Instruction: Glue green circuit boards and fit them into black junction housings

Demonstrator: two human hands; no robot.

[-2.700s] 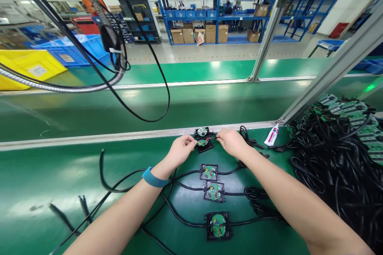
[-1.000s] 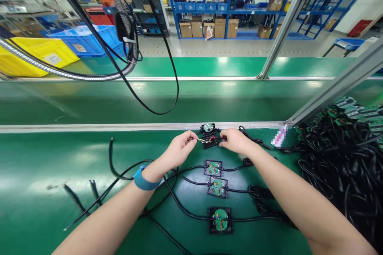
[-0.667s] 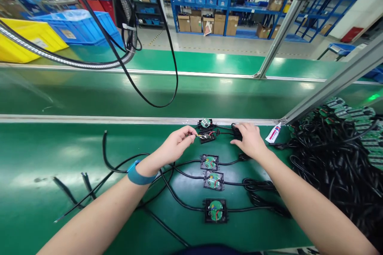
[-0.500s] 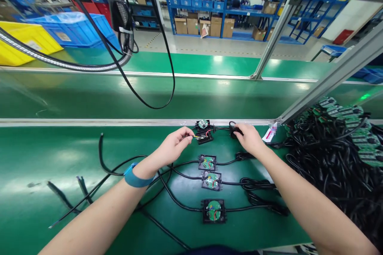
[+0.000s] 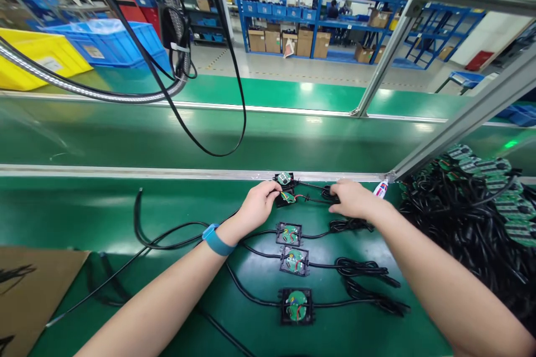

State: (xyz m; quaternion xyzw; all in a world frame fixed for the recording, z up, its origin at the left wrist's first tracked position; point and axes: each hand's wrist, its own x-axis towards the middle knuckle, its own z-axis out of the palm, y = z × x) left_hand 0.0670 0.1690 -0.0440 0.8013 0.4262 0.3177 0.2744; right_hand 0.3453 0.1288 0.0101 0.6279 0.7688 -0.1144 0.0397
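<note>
Centrally, a small green circuit board (image 5: 288, 197) slants down rightward over a black plastic housing (image 5: 280, 202), between both hands. The left hand (image 5: 258, 204), nearer, pinches thin coloured wires (image 5: 282, 193) at its left end; rightward, the right hand (image 5: 352, 199) parts its fingers beside coiled black cable (image 5: 326, 193).

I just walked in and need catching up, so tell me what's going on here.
The left hand pinches thin wires at a small circuit board over an open black housing. The right hand, fingers apart, is at a coiled black cable. Nearer the person, three open black housings lie in a row, each with a board inside and cables out both sides.
</note>
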